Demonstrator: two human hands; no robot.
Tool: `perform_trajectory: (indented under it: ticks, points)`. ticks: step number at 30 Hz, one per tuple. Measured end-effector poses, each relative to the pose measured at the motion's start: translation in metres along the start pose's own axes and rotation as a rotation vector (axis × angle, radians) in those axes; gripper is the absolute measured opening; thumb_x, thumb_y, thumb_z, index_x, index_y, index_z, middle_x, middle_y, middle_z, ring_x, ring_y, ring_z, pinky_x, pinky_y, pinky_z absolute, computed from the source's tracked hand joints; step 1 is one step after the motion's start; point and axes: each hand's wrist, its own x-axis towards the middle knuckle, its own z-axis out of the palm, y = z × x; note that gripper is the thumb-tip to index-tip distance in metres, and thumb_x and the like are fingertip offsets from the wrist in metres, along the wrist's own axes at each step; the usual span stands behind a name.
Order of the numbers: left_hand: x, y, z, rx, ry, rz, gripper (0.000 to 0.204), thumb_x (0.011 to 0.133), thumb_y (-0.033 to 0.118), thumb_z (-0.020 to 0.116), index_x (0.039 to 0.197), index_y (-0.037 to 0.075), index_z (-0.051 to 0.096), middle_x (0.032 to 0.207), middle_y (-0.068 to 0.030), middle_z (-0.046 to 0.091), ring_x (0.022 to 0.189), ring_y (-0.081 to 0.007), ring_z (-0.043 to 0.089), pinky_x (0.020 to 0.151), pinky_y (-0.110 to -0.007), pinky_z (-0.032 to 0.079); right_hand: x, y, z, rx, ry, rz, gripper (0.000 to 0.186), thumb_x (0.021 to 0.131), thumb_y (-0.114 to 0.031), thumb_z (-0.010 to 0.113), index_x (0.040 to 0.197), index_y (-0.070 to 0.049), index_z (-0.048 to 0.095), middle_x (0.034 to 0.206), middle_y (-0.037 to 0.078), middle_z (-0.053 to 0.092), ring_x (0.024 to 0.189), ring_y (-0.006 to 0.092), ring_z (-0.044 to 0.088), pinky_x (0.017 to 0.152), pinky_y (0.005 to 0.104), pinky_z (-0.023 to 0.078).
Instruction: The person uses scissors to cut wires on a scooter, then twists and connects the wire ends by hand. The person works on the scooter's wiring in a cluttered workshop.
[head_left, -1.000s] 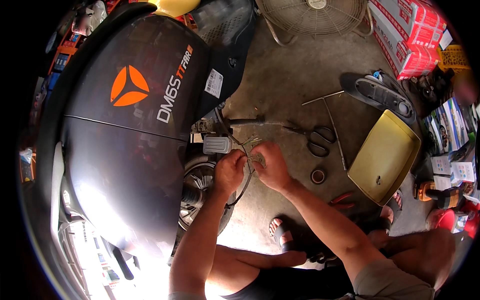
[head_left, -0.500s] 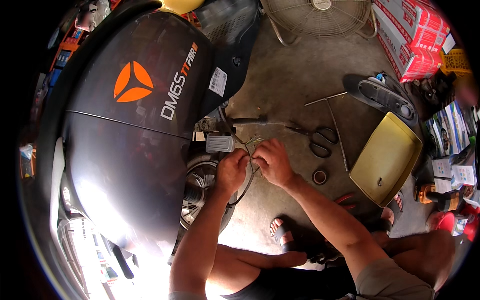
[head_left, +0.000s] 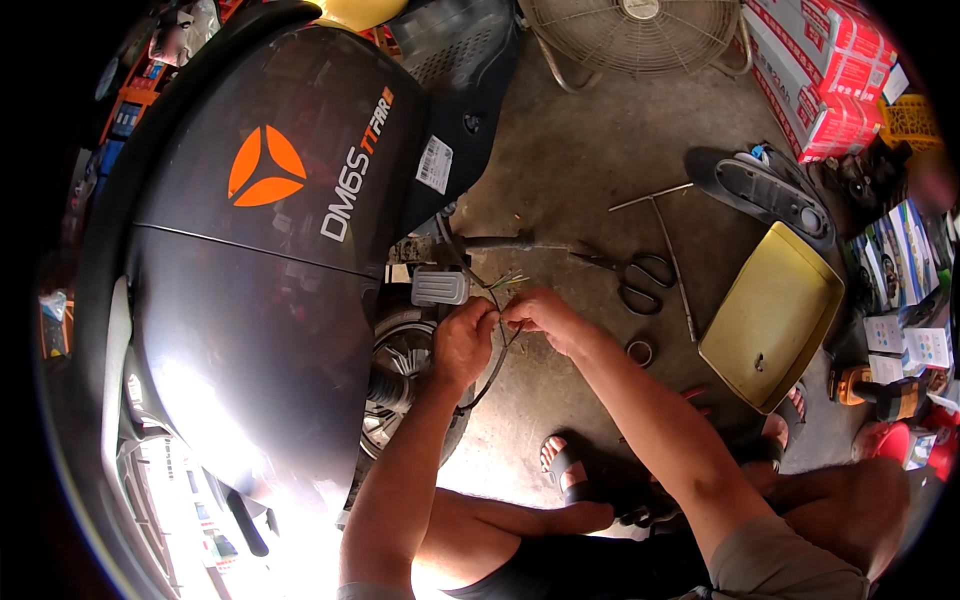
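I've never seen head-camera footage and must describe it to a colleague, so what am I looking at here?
There is no robot: these are a person's bare hands. The view comes from a wide fisheye camera on that person's head, looking down, so straight edges bend near the rim. The left hand holds a dark cable; the right hand meets it there, but what its fingertips pinch is too small to tell. Loose thin wires stick out just beyond. At left is a vehicle's dark body panel, with a wheel partly showing. On the floor lie scissors, a T-shaped metal rod, a tape roll and a yellow tray.
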Motion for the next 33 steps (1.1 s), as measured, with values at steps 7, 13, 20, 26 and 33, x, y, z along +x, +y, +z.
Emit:
perform_trajectory:
  ticks: [7, 13, 20, 26, 33]
  points:
    - [-0.001, -0.004, 0.001, -0.025, -0.021, -0.033, 0.003, 0.086, 0.002, 0.057, 0.085, 0.0, 0.059, 0.077, -0.0126, 0.06, 0.065, -0.0226, 0.062, 0.061, -0.032, 0.047, -0.016, 0.014, 0.011, -0.193, 0.372, -0.432, 0.008, 0.076, -0.006, 0.066, 0.083, -0.004, 0.063, 0.078, 0.01, 0.063, 0.073, 0.0205, 0.058, 0.068, 0.0341, 0.043]
    - [-0.002, -0.005, 0.002, -0.031, -0.012, -0.029, 0.003, 0.087, 0.002, 0.057, 0.085, 0.0, 0.059, 0.075, -0.0122, 0.059, 0.064, -0.0199, 0.062, 0.06, -0.031, 0.047, -0.032, 0.003, 0.016, -0.827, 0.419, -0.961, 0.033, 0.063, 0.001, 0.072, 0.089, -0.009, 0.055, 0.094, 0.011, 0.054, 0.094, 0.0342, 0.05, 0.079, 0.0441, 0.04]
    - [-0.002, -0.009, 0.002, -0.048, -0.027, -0.036, 0.005, 0.087, 0.003, 0.057, 0.084, 0.0, 0.058, 0.074, -0.0118, 0.059, 0.063, -0.0195, 0.061, 0.059, -0.031, 0.047, -0.027, 0.002, 0.013, -0.881, 0.405, -0.991, 0.02, 0.069, -0.003, 0.069, 0.083, -0.01, 0.056, 0.093, 0.006, 0.056, 0.092, 0.0299, 0.051, 0.079, 0.0421, 0.037]
    - [-0.001, -0.005, 0.001, -0.009, -0.025, -0.053, 0.004, 0.087, 0.004, 0.058, 0.084, 0.001, 0.059, 0.073, -0.0128, 0.059, 0.064, -0.0214, 0.061, 0.06, -0.032, 0.047, -0.026, 0.0, 0.013, -0.879, 0.377, -0.943, 0.016, 0.069, -0.004, 0.068, 0.078, -0.01, 0.057, 0.087, 0.004, 0.057, 0.09, 0.0279, 0.051, 0.079, 0.0415, 0.037]
    - [-0.001, -0.003, 0.0, -0.031, -0.037, -0.06, 0.006, 0.088, 0.004, 0.057, 0.084, 0.0, 0.058, 0.073, -0.013, 0.059, 0.063, -0.0216, 0.061, 0.06, -0.033, 0.047, -0.019, 0.004, 0.008, -0.767, 0.285, -0.821, 0.016, 0.07, -0.003, 0.07, 0.082, -0.006, 0.059, 0.088, 0.006, 0.06, 0.083, 0.0297, 0.055, 0.074, 0.0406, 0.042]
